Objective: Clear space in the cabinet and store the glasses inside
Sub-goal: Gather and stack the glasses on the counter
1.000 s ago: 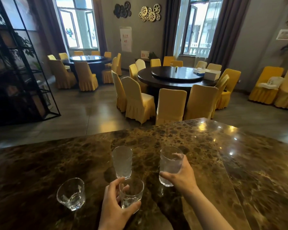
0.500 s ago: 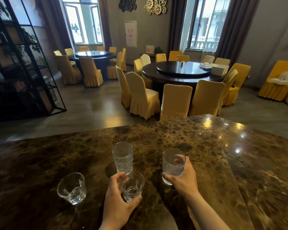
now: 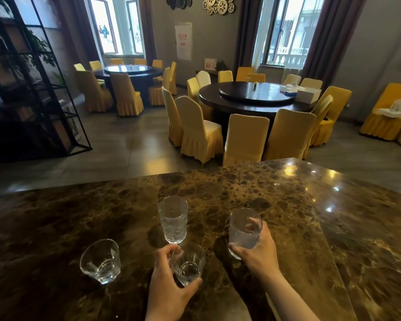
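left hand (image 3: pixel 169 290): I grip short glass (image 3: pixel 187 262)
right hand (image 3: pixel 259 249): grips tall glass (image 3: pixel 244 230)
spare tumbler (image 3: pixel 100 260): upright on bench (image 3: pixel 287 216), nearer left

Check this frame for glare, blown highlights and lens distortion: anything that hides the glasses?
Head view: windows blown out; glare spots on the marble counter sit far right, clear of the glasses; wide-angle bending at the edges, shelving leans; both held glasses, left hand and right hand, read sharp.

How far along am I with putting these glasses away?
Nothing looks stored yet; no cabinet is in view. Your left hand grips a short glass, your right hand a tall glass. Another tall glass and short glass stand untouched on the marble counter.
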Motion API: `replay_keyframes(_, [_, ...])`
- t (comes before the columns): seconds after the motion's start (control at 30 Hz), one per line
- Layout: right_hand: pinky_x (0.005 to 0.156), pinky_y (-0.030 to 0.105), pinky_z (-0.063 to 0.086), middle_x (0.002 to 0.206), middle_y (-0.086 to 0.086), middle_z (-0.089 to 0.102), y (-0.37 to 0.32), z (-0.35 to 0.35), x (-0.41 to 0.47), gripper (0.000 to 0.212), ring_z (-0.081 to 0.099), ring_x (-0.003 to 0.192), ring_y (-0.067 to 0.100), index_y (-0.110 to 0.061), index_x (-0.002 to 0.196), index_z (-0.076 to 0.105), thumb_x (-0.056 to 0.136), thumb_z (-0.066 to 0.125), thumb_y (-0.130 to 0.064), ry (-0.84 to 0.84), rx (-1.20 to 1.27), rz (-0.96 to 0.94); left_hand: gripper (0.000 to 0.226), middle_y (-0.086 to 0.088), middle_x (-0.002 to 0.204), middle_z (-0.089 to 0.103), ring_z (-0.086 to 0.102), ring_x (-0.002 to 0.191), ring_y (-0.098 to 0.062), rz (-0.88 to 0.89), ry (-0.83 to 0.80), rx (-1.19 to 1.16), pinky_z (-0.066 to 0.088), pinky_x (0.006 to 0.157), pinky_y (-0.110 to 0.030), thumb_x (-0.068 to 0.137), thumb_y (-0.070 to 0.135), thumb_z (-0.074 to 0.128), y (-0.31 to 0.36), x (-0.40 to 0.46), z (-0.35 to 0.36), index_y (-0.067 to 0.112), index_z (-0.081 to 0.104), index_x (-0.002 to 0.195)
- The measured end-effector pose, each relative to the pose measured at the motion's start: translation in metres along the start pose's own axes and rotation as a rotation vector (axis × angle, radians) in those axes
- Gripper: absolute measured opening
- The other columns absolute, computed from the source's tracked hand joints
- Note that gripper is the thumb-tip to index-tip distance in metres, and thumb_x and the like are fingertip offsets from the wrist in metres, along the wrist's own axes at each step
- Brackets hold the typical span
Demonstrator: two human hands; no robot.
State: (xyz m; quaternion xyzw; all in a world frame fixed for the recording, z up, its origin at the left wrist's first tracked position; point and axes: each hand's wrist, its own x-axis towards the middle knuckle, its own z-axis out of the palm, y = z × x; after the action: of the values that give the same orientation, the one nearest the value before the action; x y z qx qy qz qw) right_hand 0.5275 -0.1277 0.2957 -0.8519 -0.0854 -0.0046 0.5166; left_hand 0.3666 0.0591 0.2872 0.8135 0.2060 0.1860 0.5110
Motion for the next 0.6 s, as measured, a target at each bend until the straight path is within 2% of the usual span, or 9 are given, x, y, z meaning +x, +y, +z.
replay_keyframes(0.13, [0.102, 0.037, 0.047, 0.131, -0.004, 0.056, -0.007, -0.005, -0.004, 0.099, 0.053, 0.123, 0.019, -0.029, 0.134, 0.044, 0.052, 0.098, -0.037, -0.016, -0.011, 0.017, 0.096, 0.017, 0.127, 0.051, 0.056, 0.119, -0.004, -0.003, -0.008, 0.006, 0.047, 0.105, -0.039, 0.051, 0.030, 0.097, 0.002, -0.001, 0.001, 0.047, 0.035, 0.123])
replay_keyframes(0.23, [0.108, 0.048, 0.045, 0.141, -0.003, 0.049, -0.023, -0.019, -0.016, 0.115, 0.049, 0.130, 0.020, -0.020, 0.147, 0.037, 0.051, 0.099, -0.037, -0.038, -0.026, 0.044, 0.103, 0.020, 0.132, 0.044, 0.049, 0.125, -0.002, 0.018, -0.047, 0.024, 0.039, 0.108, -0.028, 0.053, 0.041, 0.096, 0.011, -0.004, -0.005, 0.056, 0.024, 0.125])
replay_keyframes(0.27, [0.106, 0.047, 0.047, 0.137, -0.004, 0.049, -0.029, -0.025, -0.024, 0.115, 0.050, 0.127, 0.019, -0.021, 0.148, 0.036, 0.053, 0.098, -0.037, 0.003, -0.066, 0.037, 0.108, 0.021, 0.134, 0.042, 0.046, 0.126, 0.000, 0.025, -0.064, 0.039, 0.036, 0.107, -0.025, 0.052, 0.047, 0.095, 0.013, -0.007, -0.010, 0.057, 0.020, 0.129])
replay_keyframes(0.33, [0.093, 0.036, 0.052, 0.120, -0.008, 0.055, -0.038, -0.032, -0.046, 0.094, 0.057, 0.111, 0.015, -0.029, 0.138, 0.043, 0.059, 0.095, -0.032, 0.157, -0.158, -0.061, 0.112, 0.025, 0.134, 0.041, 0.045, 0.124, 0.006, 0.048, -0.048, 0.072, 0.033, 0.105, -0.019, 0.053, 0.059, 0.090, 0.014, -0.015, -0.025, 0.049, 0.021, 0.140])
replay_keyframes(0.4, [0.075, 0.019, 0.053, 0.103, -0.016, 0.063, -0.044, -0.033, -0.072, 0.068, 0.065, 0.093, 0.008, -0.044, 0.114, 0.051, 0.064, 0.092, -0.021, 0.212, -0.143, -0.205, 0.096, 0.026, 0.127, 0.052, 0.052, 0.117, 0.009, 0.117, 0.046, 0.105, 0.036, 0.096, -0.006, 0.057, 0.065, 0.083, 0.014, -0.024, -0.049, 0.044, 0.037, 0.138])
replay_keyframes(0.43, [0.070, 0.017, 0.054, 0.095, -0.017, 0.066, -0.046, -0.030, -0.083, 0.063, 0.067, 0.086, 0.006, -0.047, 0.105, 0.053, 0.065, 0.092, -0.017, 0.158, -0.127, -0.248, 0.084, 0.024, 0.122, 0.058, 0.055, 0.112, 0.009, 0.155, 0.104, 0.129, 0.038, 0.091, -0.004, 0.061, 0.065, 0.081, 0.013, -0.029, -0.064, 0.043, 0.045, 0.133])
replay_keyframes(0.5, [0.078, 0.016, 0.053, 0.099, -0.019, 0.066, -0.050, -0.014, -0.100, 0.060, 0.066, 0.091, 0.002, -0.047, 0.109, 0.057, 0.065, 0.092, -0.026, -0.044, -0.123, -0.285, 0.071, 0.021, 0.117, 0.061, 0.059, 0.107, 0.004, 0.205, 0.202, 0.189, 0.045, 0.087, -0.011, 0.063, 0.061, 0.077, 0.010, -0.033, -0.094, 0.040, 0.051, 0.126])
replay_keyframes(0.53, [0.087, 0.016, 0.051, 0.111, -0.022, 0.062, -0.053, -0.004, -0.105, 0.065, 0.062, 0.103, -0.002, -0.046, 0.120, 0.055, 0.065, 0.090, -0.040, -0.142, -0.157, -0.302, 0.070, 0.020, 0.117, 0.060, 0.060, 0.106, 0.000, 0.211, 0.236, 0.231, 0.047, 0.087, -0.017, 0.062, 0.059, 0.077, 0.009, -0.032, -0.109, 0.039, 0.052, 0.125])
replay_keyframes(0.6, [0.107, 0.022, 0.040, 0.142, -0.024, 0.039, -0.058, 0.016, -0.107, 0.091, 0.039, 0.129, -0.006, -0.043, 0.143, 0.038, 0.065, 0.078, -0.068, -0.282, -0.243, -0.339, 0.075, 0.016, 0.122, 0.055, 0.057, 0.111, -0.008, 0.202, 0.262, 0.341, 0.050, 0.091, -0.034, 0.062, 0.056, 0.077, 0.007, -0.026, -0.137, 0.036, 0.050, 0.129])
